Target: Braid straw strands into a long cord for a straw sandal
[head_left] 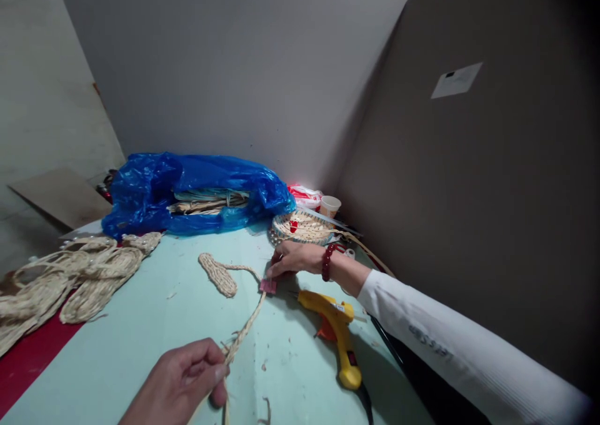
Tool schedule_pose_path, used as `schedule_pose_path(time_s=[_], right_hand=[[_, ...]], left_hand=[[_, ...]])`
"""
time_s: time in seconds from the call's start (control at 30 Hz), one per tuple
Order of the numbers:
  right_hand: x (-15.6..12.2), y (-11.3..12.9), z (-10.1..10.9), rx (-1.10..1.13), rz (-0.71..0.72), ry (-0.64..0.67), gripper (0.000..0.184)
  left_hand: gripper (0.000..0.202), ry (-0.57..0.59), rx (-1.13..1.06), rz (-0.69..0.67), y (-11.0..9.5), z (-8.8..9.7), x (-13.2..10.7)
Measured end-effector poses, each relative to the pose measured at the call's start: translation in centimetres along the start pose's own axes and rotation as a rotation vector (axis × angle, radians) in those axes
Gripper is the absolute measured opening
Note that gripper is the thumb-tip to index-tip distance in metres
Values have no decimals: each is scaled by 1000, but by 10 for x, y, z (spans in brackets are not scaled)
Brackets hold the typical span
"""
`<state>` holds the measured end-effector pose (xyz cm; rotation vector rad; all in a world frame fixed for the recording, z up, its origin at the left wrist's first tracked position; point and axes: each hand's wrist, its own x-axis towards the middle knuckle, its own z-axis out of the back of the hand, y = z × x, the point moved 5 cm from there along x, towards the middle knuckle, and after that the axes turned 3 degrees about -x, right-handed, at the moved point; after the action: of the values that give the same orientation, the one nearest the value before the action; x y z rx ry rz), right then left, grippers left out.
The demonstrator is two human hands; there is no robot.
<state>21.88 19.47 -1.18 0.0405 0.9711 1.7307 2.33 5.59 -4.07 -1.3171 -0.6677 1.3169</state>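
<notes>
My left hand pinches a braided straw cord near its lower end, where loose strands hang down. The cord runs up the table, past a small pink piece, to a coiled, sole-shaped straw piece. At that pink piece, the fingertips of my right hand are pressed together; its exact kind is too small to tell. A red bead bracelet circles my right wrist. Below my right forearm lies a yellow glue gun with an orange trigger, its nozzle pointing toward the pink piece.
Woven straw sandals lie at the left. A blue plastic bag with straw bundles stands at the back. Behind my right hand are a woven basket and a plastic cup. A grey partition rises at the right.
</notes>
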Motion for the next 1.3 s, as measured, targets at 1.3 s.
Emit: schedule_pose_path(time_s=[1.3], right_hand=[[0,-10,4,447,189,-198,39]], left_hand=[[17,-168,198,-119,-40,21,106]])
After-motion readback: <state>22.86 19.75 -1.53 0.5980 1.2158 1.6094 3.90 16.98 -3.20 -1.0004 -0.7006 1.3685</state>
